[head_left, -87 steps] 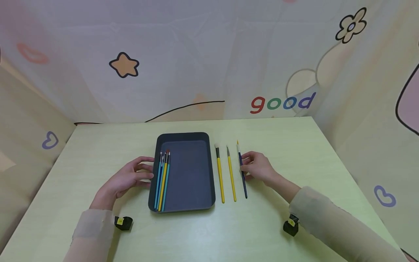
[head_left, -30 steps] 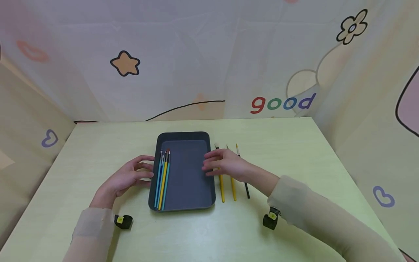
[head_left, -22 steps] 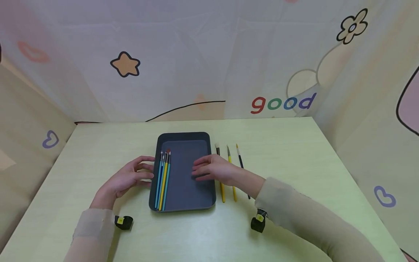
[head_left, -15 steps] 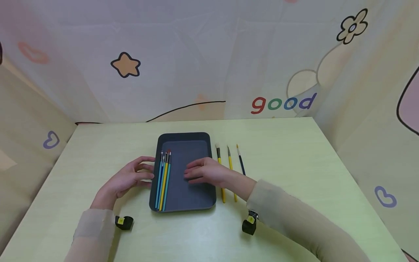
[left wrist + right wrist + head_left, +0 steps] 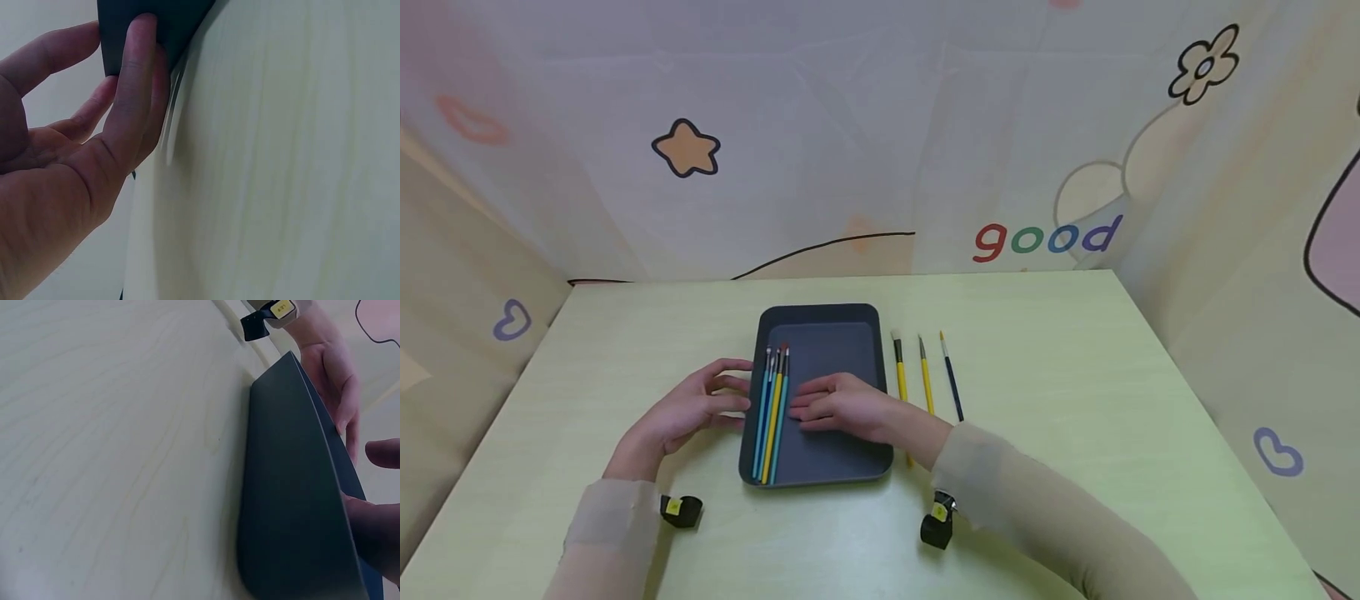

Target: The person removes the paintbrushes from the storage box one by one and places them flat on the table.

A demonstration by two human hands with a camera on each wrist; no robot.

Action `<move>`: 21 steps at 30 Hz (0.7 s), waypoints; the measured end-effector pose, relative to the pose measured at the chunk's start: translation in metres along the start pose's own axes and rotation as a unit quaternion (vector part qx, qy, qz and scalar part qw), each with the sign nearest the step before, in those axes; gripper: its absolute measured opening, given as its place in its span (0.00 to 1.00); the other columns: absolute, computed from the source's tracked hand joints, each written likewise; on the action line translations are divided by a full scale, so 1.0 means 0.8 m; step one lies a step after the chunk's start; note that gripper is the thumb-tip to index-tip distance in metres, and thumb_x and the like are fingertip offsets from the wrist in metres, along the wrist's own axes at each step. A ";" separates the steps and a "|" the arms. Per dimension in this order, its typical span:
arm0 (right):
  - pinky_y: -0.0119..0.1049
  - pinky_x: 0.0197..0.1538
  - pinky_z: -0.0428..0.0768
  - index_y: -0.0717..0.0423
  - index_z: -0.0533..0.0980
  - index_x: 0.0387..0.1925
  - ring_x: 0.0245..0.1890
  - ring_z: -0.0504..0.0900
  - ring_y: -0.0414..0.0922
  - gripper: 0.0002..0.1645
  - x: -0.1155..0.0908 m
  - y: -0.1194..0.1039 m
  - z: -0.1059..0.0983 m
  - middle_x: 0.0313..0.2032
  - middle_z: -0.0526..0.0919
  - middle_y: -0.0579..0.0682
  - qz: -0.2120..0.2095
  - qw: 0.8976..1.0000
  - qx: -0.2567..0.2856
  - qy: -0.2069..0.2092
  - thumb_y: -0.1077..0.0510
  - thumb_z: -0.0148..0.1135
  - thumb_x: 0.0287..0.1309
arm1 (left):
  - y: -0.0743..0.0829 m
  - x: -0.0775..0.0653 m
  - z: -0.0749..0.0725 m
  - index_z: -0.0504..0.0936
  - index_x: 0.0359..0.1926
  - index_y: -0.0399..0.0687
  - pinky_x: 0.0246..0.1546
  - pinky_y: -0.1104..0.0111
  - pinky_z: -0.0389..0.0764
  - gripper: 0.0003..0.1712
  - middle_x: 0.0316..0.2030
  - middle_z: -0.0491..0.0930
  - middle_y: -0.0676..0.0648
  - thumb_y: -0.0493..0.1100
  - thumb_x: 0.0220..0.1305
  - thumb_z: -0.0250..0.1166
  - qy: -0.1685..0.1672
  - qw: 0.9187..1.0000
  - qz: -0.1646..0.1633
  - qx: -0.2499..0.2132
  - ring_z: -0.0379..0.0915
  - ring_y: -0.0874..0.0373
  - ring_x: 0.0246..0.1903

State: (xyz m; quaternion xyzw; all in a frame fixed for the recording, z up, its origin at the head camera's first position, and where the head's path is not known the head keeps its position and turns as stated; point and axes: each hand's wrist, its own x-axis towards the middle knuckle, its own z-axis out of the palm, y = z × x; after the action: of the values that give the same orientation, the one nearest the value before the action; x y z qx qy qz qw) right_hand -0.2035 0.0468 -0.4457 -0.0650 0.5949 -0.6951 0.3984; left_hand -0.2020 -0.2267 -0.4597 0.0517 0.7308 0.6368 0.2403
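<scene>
A dark grey tray point(image 5: 842, 337) lies on the table, with several slim paintbrushes point(image 5: 772, 417) in blue, yellow and teal side by side along its left part. My left hand point(image 5: 688, 408) has its fingertips against the tray's left wall; the left wrist view shows these fingers point(image 5: 128, 94) extended onto the dark side. My right hand point(image 5: 850, 408) reaches inside the tray, fingers fairly straight and together, tips just beside the teal brush; contact cannot be told. In the right wrist view the tray's outer wall point(image 5: 287, 481) hides most of that hand.
Right of the tray lie two yellow paintbrushes point(image 5: 901, 367) point(image 5: 927, 379) and a dark blue paintbrush point(image 5: 952, 383), partly covered by the right forearm. Black wrist cameras point(image 5: 681, 511) point(image 5: 937, 529) hang at both sleeves. A printed curtain point(image 5: 820, 167) stands behind the table.
My right hand has let go of the dark blue brush on the table and moved left over the tray to the brushes inside it. The left hand has stayed at the tray wall.
</scene>
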 end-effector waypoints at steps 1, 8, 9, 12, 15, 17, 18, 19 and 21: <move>0.49 0.66 0.73 0.76 0.58 0.72 0.67 0.73 0.57 0.33 0.002 0.000 0.002 0.67 0.71 0.68 0.000 1.000 0.002 0.002 0.71 0.55 0.70 | 0.000 0.000 0.000 0.56 0.76 0.37 0.49 0.56 0.85 0.38 0.60 0.68 0.29 0.33 0.70 0.63 -0.002 1.000 0.002 0.000 0.78 0.47 0.48; 0.48 0.65 0.75 0.77 0.61 0.70 0.64 0.77 0.56 0.32 0.017 0.000 0.014 0.63 0.76 0.66 -0.002 1.000 -0.011 0.027 0.71 0.57 0.70 | 0.002 -0.002 0.001 0.55 0.76 0.36 0.50 0.56 0.85 0.39 0.60 0.67 0.28 0.33 0.70 0.63 -0.007 1.000 0.006 -0.008 0.79 0.48 0.47; 0.48 0.65 0.76 0.77 0.61 0.70 0.63 0.78 0.55 0.32 0.019 -0.001 0.015 0.63 0.76 0.66 -0.002 0.999 -0.014 0.030 0.70 0.58 0.70 | 0.002 -0.002 0.001 0.56 0.76 0.37 0.49 0.56 0.85 0.39 0.60 0.67 0.28 0.33 0.70 0.63 -0.006 1.000 0.005 -0.009 0.79 0.48 0.47; 0.48 0.64 0.76 0.76 0.62 0.70 0.61 0.79 0.54 0.32 0.025 -0.002 0.017 0.62 0.77 0.65 -0.001 0.999 -0.021 0.035 0.70 0.59 0.69 | 0.001 0.000 0.001 0.56 0.76 0.37 0.49 0.55 0.85 0.38 0.59 0.68 0.29 0.33 0.70 0.63 -0.004 1.000 0.002 -0.008 0.80 0.48 0.47; 0.48 0.63 0.77 0.76 0.62 0.70 0.60 0.81 0.54 0.32 0.032 0.000 0.019 0.60 0.79 0.64 -0.003 0.999 -0.019 0.041 0.70 0.59 0.69 | -0.001 0.001 0.000 0.57 0.75 0.37 0.49 0.55 0.85 0.38 0.59 0.68 0.30 0.32 0.69 0.64 -0.003 1.000 0.002 -0.007 0.80 0.48 0.47; 0.48 0.63 0.77 0.76 0.62 0.70 0.58 0.81 0.54 0.31 0.035 0.001 0.020 0.59 0.79 0.64 -0.005 0.999 -0.015 0.043 0.70 0.59 0.69 | -0.002 0.001 0.000 0.58 0.75 0.37 0.49 0.55 0.85 0.38 0.59 0.68 0.29 0.32 0.69 0.63 -0.004 1.000 0.004 -0.007 0.80 0.48 0.47; 0.48 0.62 0.78 0.76 0.62 0.69 0.58 0.82 0.53 0.31 0.037 0.001 0.021 0.58 0.80 0.64 -0.006 0.999 -0.013 0.043 0.70 0.59 0.69 | -0.002 0.002 0.000 0.58 0.75 0.37 0.49 0.55 0.85 0.38 0.59 0.68 0.29 0.32 0.69 0.64 -0.004 1.000 0.003 -0.008 0.80 0.48 0.46; 0.48 0.62 0.78 0.76 0.62 0.69 0.57 0.82 0.53 0.31 0.038 0.002 0.022 0.57 0.80 0.63 -0.007 0.999 -0.011 0.043 0.71 0.59 0.69 | -0.003 0.002 0.000 0.58 0.75 0.37 0.49 0.55 0.85 0.38 0.59 0.68 0.29 0.32 0.69 0.63 -0.004 1.000 0.004 -0.008 0.80 0.48 0.46; 0.48 0.62 0.79 0.76 0.62 0.69 0.56 0.82 0.53 0.31 0.042 0.004 0.023 0.56 0.81 0.63 -0.008 0.999 -0.006 0.045 0.71 0.59 0.68 | -0.003 0.003 0.000 0.58 0.75 0.37 0.49 0.55 0.85 0.37 0.59 0.68 0.29 0.32 0.69 0.63 -0.006 1.000 0.005 -0.008 0.80 0.48 0.47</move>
State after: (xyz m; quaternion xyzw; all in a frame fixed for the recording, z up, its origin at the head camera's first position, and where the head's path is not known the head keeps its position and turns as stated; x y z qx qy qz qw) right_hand -0.2141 0.0113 -0.4558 -0.0403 0.6160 -0.6968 0.3653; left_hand -0.2035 -0.2264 -0.4626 0.0575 0.7242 0.6434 0.2414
